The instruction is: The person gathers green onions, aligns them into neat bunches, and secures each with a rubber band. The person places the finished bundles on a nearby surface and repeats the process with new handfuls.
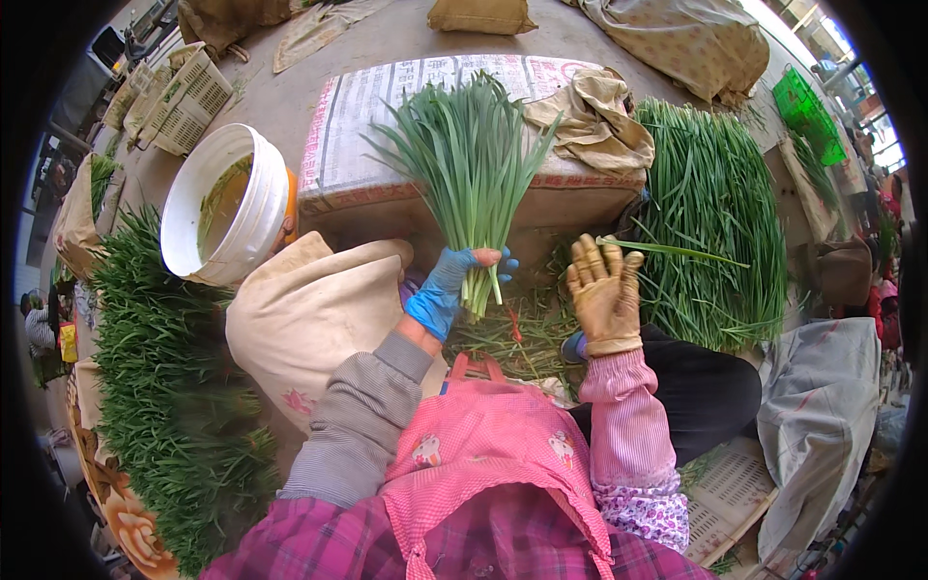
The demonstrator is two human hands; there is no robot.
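My left hand (464, 279), in a torn blue disposable glove with the thumb tip bare, is closed around the lower stalks of a bunch of garlic chives (471, 159). Its pale cut ends point towards me and the green leaves fan out away from me. To the right, my right hand (605, 290) wears a stained, yellowish glove, palm up with the fingers apart. A single chive leaf (681, 251) crosses at its fingertips and thumb; whether it is gripped I cannot tell. Beyond the bunch stands a block wrapped in printed white sheeting (362, 138).
A large stack of chives (710, 225) is at right, another (174, 384) at left. A white bucket (272, 196) holds murky liquid. Beige cloth (594, 119) lies on the block. Leaf scraps (507, 341) litter the ground before me. Plastic crates (188, 109) stand far left.
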